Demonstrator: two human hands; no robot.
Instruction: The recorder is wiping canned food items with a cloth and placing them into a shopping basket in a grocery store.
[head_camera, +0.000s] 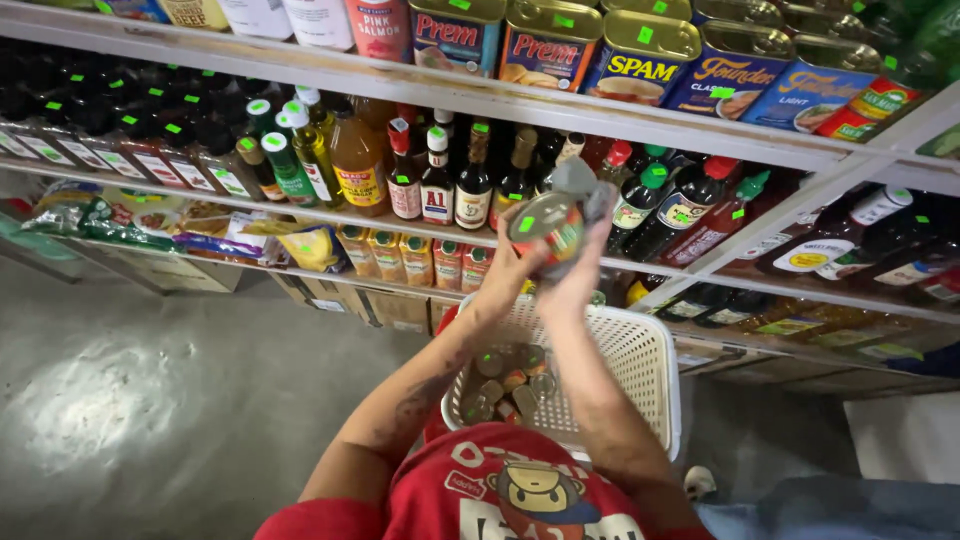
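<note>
While both hands grip it, the round can shows a green sticker.

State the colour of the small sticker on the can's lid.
Bright green, on the can; head view.

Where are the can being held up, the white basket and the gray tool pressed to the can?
can (545, 228), head view, on its round lid with the green sticker.
white basket (640, 352), head view, on its latticed far wall.
gray tool (578, 180), head view, on its upper body above the can.
</note>
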